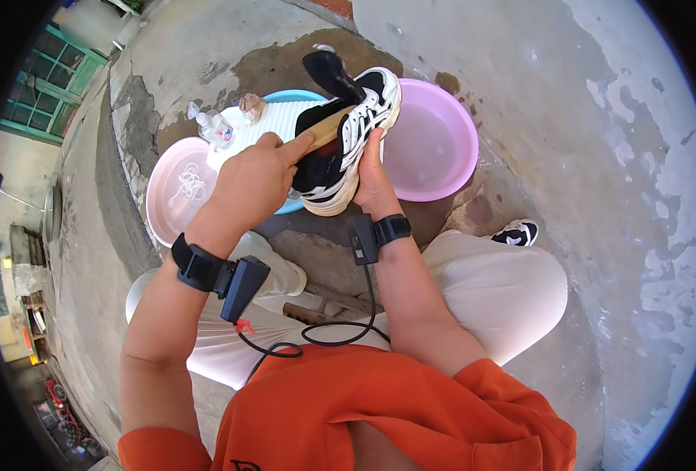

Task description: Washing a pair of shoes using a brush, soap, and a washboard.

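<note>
A black-and-white sneaker [348,153], its laces out of at least part of the eyelets or loose, is tilted above a white ribbed washboard [289,120]. The black tongue [330,73] is pulled up out of it. From the right, my right hand [374,173] grips the sole side. My left hand [259,176] holds a wooden-handled brush [328,132], index finger along the handle; its far end reaches into the shoe opening, so the bristles are hidden. The washboard lies across a blue basin [292,95].
A pink basin [156,203] at left holds white shoelaces [190,182]; a purple-pink basin [468,141] with cloudy water stands right. A clear pump bottle [215,129] and a crumpled brownish item [252,108] sit on the washboard. The concrete floor [418,35] has wet patches.
</note>
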Motion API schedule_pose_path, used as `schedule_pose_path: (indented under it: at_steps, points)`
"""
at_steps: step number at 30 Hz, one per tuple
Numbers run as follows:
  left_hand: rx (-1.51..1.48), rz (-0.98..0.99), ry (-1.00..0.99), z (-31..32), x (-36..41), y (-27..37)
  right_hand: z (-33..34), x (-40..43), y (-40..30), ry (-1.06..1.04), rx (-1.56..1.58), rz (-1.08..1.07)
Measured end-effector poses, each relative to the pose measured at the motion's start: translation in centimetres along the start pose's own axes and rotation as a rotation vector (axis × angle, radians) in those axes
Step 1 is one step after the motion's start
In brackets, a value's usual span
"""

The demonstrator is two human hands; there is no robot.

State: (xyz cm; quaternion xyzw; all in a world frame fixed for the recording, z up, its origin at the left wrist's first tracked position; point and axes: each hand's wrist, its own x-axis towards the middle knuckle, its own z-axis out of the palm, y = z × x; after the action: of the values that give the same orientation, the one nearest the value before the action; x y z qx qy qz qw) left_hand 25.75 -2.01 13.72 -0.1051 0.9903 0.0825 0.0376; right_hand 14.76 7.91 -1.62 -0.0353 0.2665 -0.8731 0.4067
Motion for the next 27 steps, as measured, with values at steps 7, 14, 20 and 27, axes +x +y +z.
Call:
schedule_pose_path:
  at_steps: [7, 14, 20, 27]
  points:
    - [0.419, 0.057, -0.068, 2.2, -2.2, 1.9, -1.7, -0.2, -1.2, 0.056, -0.060, -0.065]
    - [0.321, 0.020, 0.115, 2.8, 2.6, 1.4, 0.2, -0.4, -0.8, 0.076, -0.102, -0.010]
    - [0.528, 0.072, 0.107, 2.0, 1.4, -0.4, 0.0, 0.0, -0.7, 0.034, -0.081, 0.014]
    - [0.565, 0.094, 0.082, 3.1, -1.6, -0.8, -1.0, 0.3, -2.4, 0.042, -0.019, 0.071]
